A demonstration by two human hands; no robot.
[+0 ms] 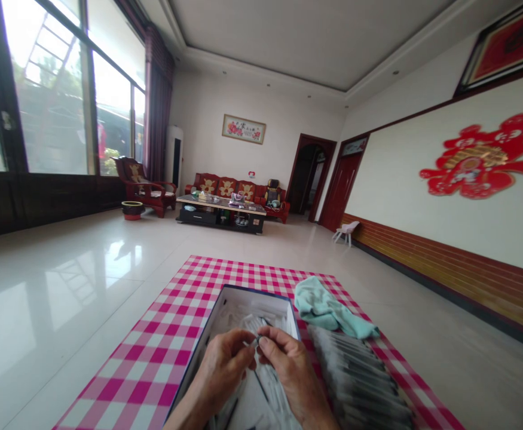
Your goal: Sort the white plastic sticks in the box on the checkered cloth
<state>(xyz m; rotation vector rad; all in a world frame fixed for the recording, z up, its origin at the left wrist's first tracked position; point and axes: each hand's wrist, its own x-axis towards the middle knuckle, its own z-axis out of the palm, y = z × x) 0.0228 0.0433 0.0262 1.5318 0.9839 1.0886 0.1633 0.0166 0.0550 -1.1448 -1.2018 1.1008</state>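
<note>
Over a white box with a blue rim [247, 289], my left hand [226, 365] and my right hand [288, 365] meet, the fingertips of each pinched together. Between them is a small dark piece [256, 339], too small to name. Below the hands, thin dark rods [261, 385] and clear plastic wrapping [238, 316] lie in the box. My forearms and hands hide part of its inside. To the right of my right hand lies a clear plastic bag of dark, slender sticks [360, 376].
A mint-green cloth [328, 307] lies crumpled behind the bag on the pink-and-white checked tablecloth [153, 334]. Farther off stand a low coffee table [220, 206], a red wooden sofa [225, 186], an armchair [142, 188] and a small pink chair [347, 232].
</note>
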